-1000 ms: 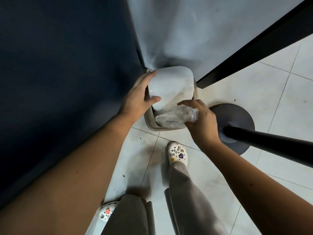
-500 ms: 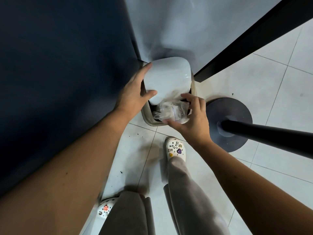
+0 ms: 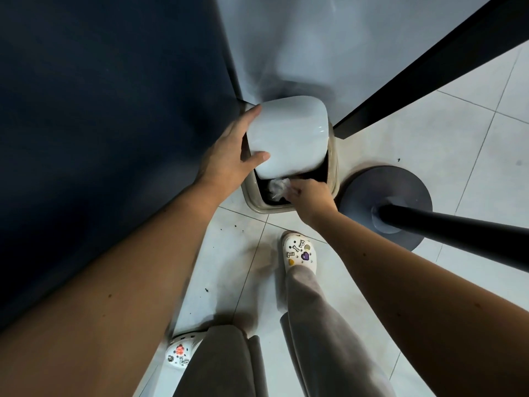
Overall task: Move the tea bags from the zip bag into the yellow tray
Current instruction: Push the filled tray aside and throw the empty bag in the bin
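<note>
— White lid [image 3: 286,138], tipped up at its near edge over a beige bin [image 3: 252,200]. Gripped by the left hand [image 3: 226,161]: thumb [image 3: 257,157] flat across the top, other fingers laid along the lid's left edge.
— Noted. And the right hand [image 3: 310,196]?
— Reaching down into the dark gap under the lid. Its fingertips [image 3: 292,186] point into the bin, against a crumpled wad of clear plastic, the zip bag [image 3: 276,188].
— Pinching it, or only touching?
— Cannot tell. Plastic and shadow half hide the fingertips.
— Bag's position?
— Inside the bin's mouth, below the raised lid, just left of those fingertips, near the front rim.
— Surroundings?
— Pale tiled floor [image 3: 429,124]. Bin sits in a corner, with a dark blue panel [image 3: 100,124] to its left and a grey wall [image 3: 300,38] behind. Round grey stand base [image 3: 400,181] just right of the bin, with a black pole [image 3: 458,236] rising from it. Two white clogs with charms: near clog [image 3: 299,253] under the right forearm, far clog [image 3: 179,353] at the bottom edge.
</note>
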Available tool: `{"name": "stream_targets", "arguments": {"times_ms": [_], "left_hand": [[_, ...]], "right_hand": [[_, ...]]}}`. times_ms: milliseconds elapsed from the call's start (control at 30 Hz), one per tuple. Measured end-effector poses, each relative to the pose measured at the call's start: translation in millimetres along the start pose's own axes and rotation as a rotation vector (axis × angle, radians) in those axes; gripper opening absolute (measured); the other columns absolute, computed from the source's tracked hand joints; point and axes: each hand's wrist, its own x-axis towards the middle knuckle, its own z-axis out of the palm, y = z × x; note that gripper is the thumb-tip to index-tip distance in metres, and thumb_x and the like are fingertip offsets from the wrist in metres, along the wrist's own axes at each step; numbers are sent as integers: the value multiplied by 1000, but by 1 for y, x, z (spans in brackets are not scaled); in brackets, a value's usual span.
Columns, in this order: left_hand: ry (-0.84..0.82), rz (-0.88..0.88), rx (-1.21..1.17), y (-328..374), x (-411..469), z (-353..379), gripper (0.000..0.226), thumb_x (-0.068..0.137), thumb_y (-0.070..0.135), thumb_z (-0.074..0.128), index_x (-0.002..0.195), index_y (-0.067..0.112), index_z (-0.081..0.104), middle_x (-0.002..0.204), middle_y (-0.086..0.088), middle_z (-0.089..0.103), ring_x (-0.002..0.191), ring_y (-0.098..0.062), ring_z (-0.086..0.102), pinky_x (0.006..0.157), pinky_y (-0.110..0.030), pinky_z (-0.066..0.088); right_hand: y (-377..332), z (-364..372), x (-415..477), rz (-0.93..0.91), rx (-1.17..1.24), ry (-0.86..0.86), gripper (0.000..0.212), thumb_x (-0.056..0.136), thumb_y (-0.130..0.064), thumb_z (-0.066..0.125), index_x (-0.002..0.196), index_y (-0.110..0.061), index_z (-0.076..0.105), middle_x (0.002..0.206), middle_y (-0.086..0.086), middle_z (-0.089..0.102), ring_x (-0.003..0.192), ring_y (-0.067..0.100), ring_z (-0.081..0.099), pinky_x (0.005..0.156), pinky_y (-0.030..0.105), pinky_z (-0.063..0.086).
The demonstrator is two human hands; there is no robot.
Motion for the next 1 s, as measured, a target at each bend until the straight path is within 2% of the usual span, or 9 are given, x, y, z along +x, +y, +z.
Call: {"name": "stream_targets", "arguments": {"times_ms": [67,167,233,300,367,467,533,733,1000], "left_hand": [[-9,-1,-2,1,1,-1,79,87,23,73,152,39,31,155,12,38,139,-9,39,109,-26,34],[-24,-6,-4,3,1,-1,77,90,22,70,153,38,30,156,9,35,140,-9,36,106,-20,29],[-18,-26,-43,2,1,0,72,93,26,68,153,41,31,158,5,34,143,-10,34,112,-22,27],[-9,-61,-99,0,0,3,65,94,35,64,150,47,32,158,1,35,146,-13,31,119,-32,27],[5,-91,-153,1,-1,4,59,95,42,58,147,52,33,156,1,39,145,-13,34,119,-37,30],[-12,-139,-140,0,2,4,53,101,34,51,151,44,33,150,6,48,138,-11,43,112,-22,30],[-34,-178,-99,-2,4,6,51,103,34,47,152,41,32,150,4,49,137,-13,44,106,-18,29],[-49,-184,-78,-2,2,16,55,103,30,51,154,36,31,157,7,39,143,-13,37,115,-25,28],[-83,-236,-44,16,-9,2,59,100,28,55,153,38,30,156,5,42,141,-16,40,108,-19,27]], "right_hand": [[0,0,-2,32,66,31,23,90,-20,59,110,-13,69,100,7,69,89,22,58,75,29,45],[-6,-13,-22,3,265,358,18,84,-18,66,101,-18,72,95,-1,73,88,16,66,80,30,51],[-9,-25,-37,-44,369,592,14,82,-23,70,96,-23,70,93,-5,69,80,11,64,77,28,50],[-9,-36,-40,-90,385,688,29,83,-29,71,111,-30,65,109,-9,60,93,10,59,77,22,46],[-8,-45,-28,-114,371,628,47,86,-34,68,130,-41,54,128,-9,51,115,12,52,88,24,43],[-7,-54,-7,-131,302,467,57,90,-44,60,142,-47,38,141,-6,47,129,15,44,99,34,41],[-6,-58,3,-133,234,424,59,90,-44,59,144,-45,36,137,-3,50,126,17,47,96,30,40],[-7,-61,8,-151,173,406,60,90,-41,61,145,-41,36,124,3,55,109,17,54,82,23,33],[-14,-69,-12,-125,128,393,66,89,-36,64,147,-41,32,134,4,50,121,21,50,84,23,34]]}}
